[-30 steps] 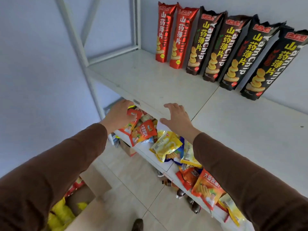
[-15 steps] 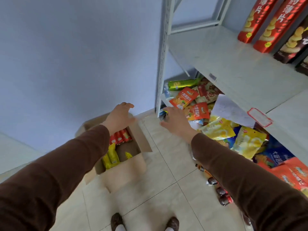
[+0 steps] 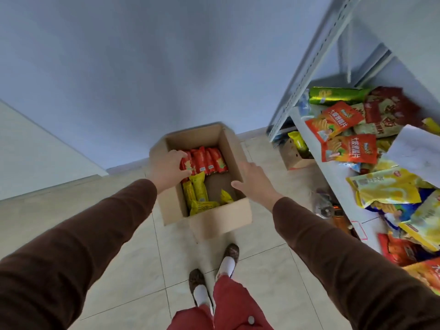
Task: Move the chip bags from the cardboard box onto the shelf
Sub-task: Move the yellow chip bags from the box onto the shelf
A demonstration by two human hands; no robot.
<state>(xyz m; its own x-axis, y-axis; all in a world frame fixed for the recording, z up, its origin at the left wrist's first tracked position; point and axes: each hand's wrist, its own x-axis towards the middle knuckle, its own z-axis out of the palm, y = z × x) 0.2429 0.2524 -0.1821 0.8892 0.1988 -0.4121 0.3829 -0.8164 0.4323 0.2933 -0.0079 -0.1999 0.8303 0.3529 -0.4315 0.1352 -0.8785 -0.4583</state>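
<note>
Chinese print on the orange bags [image 3: 348, 148] on the shelf [image 3: 333, 172] is too blurred to read. In the cardboard box [image 3: 214, 217] on the floor lie red chip bags [image 3: 209, 159] and yellow chip bags [image 3: 198, 190]. The left hand [image 3: 167, 169] reaches in, its grip curled around a red bag's end. The right hand [image 3: 254, 183] hovers over the box's right wall, grip wide, holding nothing.

Pale tiled floor [image 3: 123, 277] under everything from where I'm watching, plain blue-grey wall [image 3: 142, 67] on the far side. Near bottom there's brown shoes [image 3: 197, 281] with white socks, plus red trousers [image 3: 228, 308].
</note>
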